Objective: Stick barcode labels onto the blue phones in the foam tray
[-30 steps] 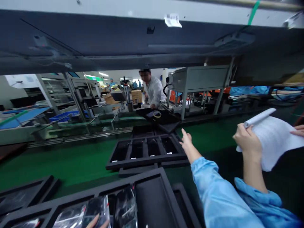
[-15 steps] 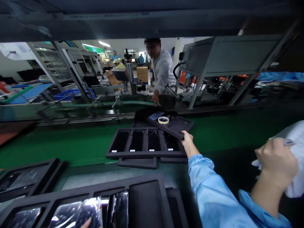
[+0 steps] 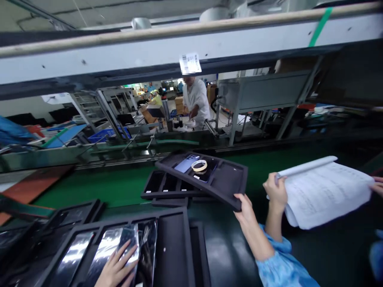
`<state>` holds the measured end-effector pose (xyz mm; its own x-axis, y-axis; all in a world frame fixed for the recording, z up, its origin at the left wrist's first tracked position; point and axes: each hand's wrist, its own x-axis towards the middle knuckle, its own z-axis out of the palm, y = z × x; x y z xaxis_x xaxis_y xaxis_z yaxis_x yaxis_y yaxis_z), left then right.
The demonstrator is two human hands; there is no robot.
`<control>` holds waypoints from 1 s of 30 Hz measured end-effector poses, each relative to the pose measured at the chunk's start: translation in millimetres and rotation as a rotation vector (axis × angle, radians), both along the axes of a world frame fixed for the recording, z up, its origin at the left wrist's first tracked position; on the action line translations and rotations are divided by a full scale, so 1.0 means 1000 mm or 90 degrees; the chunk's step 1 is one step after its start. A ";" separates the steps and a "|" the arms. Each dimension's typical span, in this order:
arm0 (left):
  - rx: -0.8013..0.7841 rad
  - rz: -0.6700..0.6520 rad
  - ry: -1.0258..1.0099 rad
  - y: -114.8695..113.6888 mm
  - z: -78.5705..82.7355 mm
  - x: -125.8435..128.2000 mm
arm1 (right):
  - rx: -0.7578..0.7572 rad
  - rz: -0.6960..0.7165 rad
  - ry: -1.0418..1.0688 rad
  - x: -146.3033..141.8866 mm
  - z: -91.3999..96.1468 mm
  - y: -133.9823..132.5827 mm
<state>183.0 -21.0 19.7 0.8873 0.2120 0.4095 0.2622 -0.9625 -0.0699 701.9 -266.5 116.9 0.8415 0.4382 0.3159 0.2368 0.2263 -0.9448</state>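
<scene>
My left hand (image 3: 116, 267) lies with spread fingers over shiny, film-wrapped phones (image 3: 109, 241) in a black foam tray (image 3: 175, 253) in the foreground. At centre, my right hand (image 3: 245, 209) grips the near right corner of another black foam tray (image 3: 231, 177), tilted above the belt. That tray carries a bluish-purple phone (image 3: 185, 162), a dark labelled phone and a yellowish tape roll (image 3: 195, 166). Under it lies a tray of dark phones (image 3: 154, 182), partly covered. The fingers of my right hand are partly hidden beneath the tray corner.
To the right, another person's hand (image 3: 277, 191) holds printed sheets (image 3: 326, 189); a further hand (image 3: 377, 185) touches their right edge. A green conveyor belt (image 3: 119, 195) runs across. Beyond the metal rails stands a person in white (image 3: 197, 99). A beam (image 3: 143, 56) crosses overhead.
The tray in my right hand has come nearer and is lifted and tilted. My left hand has come further into view over the wrapped phones. The sheets have spread open; the person opposite has drawn back.
</scene>
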 end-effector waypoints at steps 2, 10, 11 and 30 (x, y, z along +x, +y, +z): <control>0.068 0.030 0.061 -0.008 0.006 -0.001 | -0.015 0.034 0.012 -0.034 -0.021 0.001; 0.049 0.160 0.091 -0.037 0.009 0.005 | -0.030 0.185 0.063 -0.053 -0.027 -0.025; 0.046 0.168 0.091 -0.038 0.010 0.005 | -0.013 0.199 0.080 -0.037 -0.018 -0.023; -0.231 0.274 -0.032 -0.042 0.013 0.000 | -0.254 0.640 1.383 0.053 -0.024 0.004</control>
<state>182.6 -63.2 32.5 0.6711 0.6857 0.2819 0.6309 -0.7279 0.2686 755.3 -262.7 92.4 -0.6803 0.5366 -0.4993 -0.7289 -0.5663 0.3846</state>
